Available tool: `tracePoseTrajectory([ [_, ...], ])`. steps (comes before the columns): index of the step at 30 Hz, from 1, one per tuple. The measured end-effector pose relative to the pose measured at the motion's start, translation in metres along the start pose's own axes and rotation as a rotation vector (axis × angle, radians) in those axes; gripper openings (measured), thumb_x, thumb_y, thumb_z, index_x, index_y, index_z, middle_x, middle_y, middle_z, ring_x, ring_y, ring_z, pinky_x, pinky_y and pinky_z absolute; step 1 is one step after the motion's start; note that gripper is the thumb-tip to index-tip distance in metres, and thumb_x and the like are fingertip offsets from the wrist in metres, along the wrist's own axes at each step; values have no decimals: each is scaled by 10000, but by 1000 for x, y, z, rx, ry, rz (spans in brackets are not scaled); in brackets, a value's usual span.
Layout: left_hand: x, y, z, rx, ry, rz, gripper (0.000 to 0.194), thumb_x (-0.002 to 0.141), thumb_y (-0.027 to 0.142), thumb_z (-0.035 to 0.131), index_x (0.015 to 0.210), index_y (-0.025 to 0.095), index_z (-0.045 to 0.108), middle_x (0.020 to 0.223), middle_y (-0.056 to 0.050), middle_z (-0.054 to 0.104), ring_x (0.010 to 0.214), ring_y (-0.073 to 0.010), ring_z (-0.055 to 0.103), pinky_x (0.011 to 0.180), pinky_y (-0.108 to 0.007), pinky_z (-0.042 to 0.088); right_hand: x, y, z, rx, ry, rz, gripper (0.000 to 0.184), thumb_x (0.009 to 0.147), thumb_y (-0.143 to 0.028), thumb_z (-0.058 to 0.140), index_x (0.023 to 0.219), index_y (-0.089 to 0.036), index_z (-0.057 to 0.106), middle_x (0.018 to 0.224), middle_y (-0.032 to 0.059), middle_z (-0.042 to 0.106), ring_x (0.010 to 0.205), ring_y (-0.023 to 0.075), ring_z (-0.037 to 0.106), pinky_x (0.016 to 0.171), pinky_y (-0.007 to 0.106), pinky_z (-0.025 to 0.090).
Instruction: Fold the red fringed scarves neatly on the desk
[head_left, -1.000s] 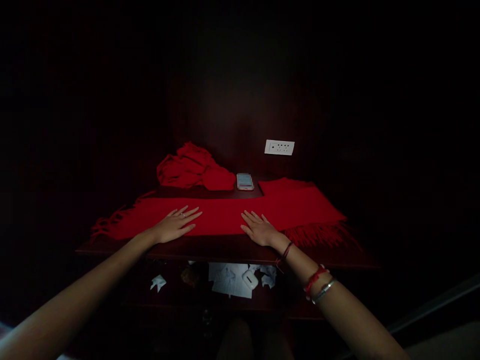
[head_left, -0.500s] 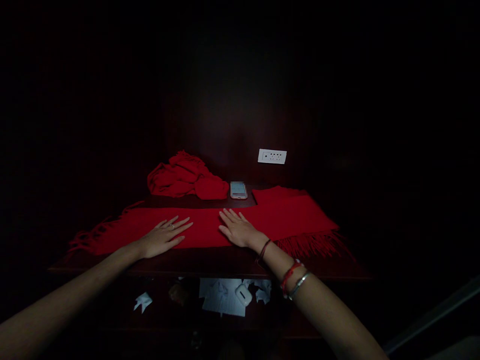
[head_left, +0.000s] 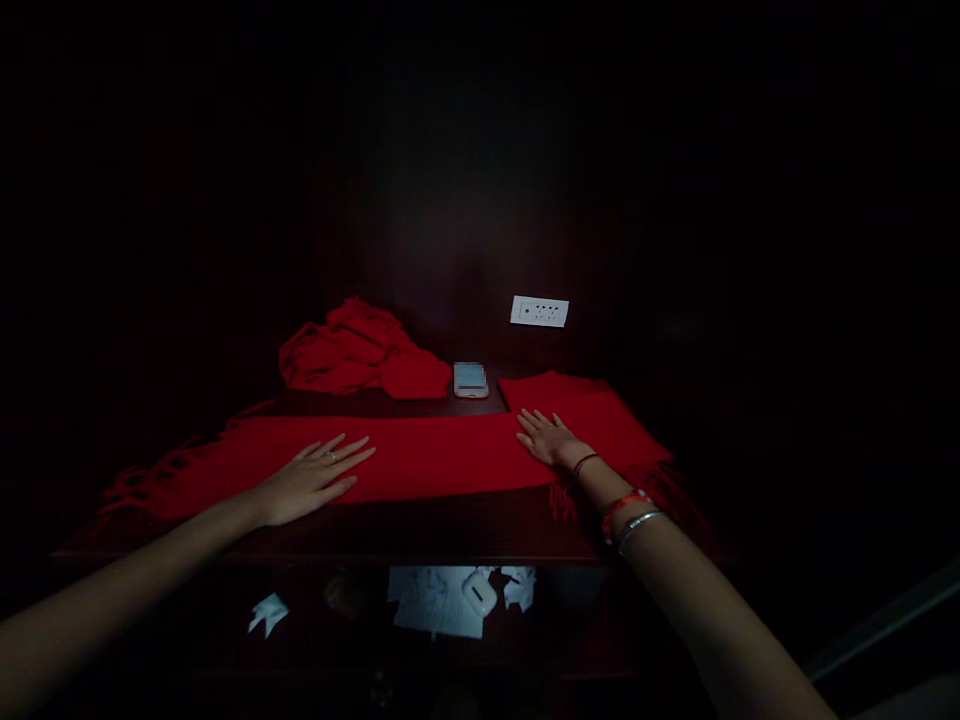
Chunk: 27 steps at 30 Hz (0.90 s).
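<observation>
A long red scarf [head_left: 442,455] lies flat across the dark tabletop, its fringe spread at the left end and more fringe at the right. On its left part rests my left hand [head_left: 307,483], palm down with fingers spread and a ring on one finger. My right hand [head_left: 549,438] lies flat on the scarf farther right, fingers apart, near a folded section of red cloth. Behind the scarf at the left is a crumpled red fringed cloth [head_left: 360,350]; neither hand touches it.
A phone [head_left: 471,380] lies at the back of the dark tabletop [head_left: 442,530], below a white wall socket [head_left: 540,311]. On a lower level are paper sheets [head_left: 431,610], a white earphone-like case [head_left: 479,594] and a crumpled white scrap [head_left: 268,613]. The surroundings are very dark.
My right hand has slid to the right along the scarf, up to the folded section. My left hand stays flat at about the same place on the cloth. The view has shifted slightly.
</observation>
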<state>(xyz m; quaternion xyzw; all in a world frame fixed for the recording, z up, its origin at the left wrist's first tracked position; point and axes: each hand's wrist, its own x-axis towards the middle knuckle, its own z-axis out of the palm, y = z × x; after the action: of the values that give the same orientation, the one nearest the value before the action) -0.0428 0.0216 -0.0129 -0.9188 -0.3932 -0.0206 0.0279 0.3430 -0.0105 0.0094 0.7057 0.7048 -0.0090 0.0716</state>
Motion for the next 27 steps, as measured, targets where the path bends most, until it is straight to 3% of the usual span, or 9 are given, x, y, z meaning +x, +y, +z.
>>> tracePoseTrajectory([
  [5,0,-1,1,-13,20,3,491,823,500,197,1278,314,195,1334,42,192,1223,-250,167,960,-432,185,-14,59,-4,-29,92,180,555,833,-434,123,1316,-159,132,1378,34,87,1249,206,60,984,443,94],
  [8,1,-1,2,-14,21,4,490,826,493,189,1279,308,197,1335,42,189,1226,-247,160,960,-431,183,-20,67,-14,-58,210,200,558,833,-421,159,1311,-132,161,1375,54,105,1248,219,63,989,435,82],
  [10,1,-2,2,-5,18,3,490,825,493,186,1279,308,193,1337,44,185,1226,-244,161,960,-423,183,-24,52,-19,-52,298,113,560,834,-420,165,1312,-129,159,1376,55,99,1250,212,47,995,425,65],
  [12,2,-3,4,8,16,2,493,825,495,183,1281,311,183,1338,43,183,1226,-243,163,959,-416,184,-29,21,-21,5,326,-34,577,832,-445,139,1316,-130,140,1376,54,88,1251,204,32,999,419,65],
  [16,2,-6,5,21,4,2,501,824,498,176,1287,308,162,1341,38,176,1227,-244,158,959,-415,181,-38,-60,-9,163,210,-378,616,820,-505,93,1320,-146,112,1376,51,86,1252,192,42,1002,411,86],
  [19,2,-7,4,27,-13,-6,504,824,498,168,1290,306,150,1345,42,158,1232,-240,138,965,-413,173,-42,-97,3,220,113,-482,604,820,-507,99,1318,-166,120,1373,45,111,1249,197,70,999,426,87],
  [22,2,-5,3,23,-25,-24,500,827,489,161,1291,302,158,1349,45,145,1236,-239,116,966,-423,166,-43,-93,9,223,62,-458,587,823,-499,90,1317,-184,120,1373,31,107,1248,200,77,995,445,77],
  [27,2,1,-2,-9,-65,-44,499,827,468,177,1294,293,161,1354,45,127,1240,-242,86,970,-440,145,-46,-41,8,144,8,-270,552,838,-441,109,1318,-170,116,1375,30,87,1249,195,70,998,423,91],
])
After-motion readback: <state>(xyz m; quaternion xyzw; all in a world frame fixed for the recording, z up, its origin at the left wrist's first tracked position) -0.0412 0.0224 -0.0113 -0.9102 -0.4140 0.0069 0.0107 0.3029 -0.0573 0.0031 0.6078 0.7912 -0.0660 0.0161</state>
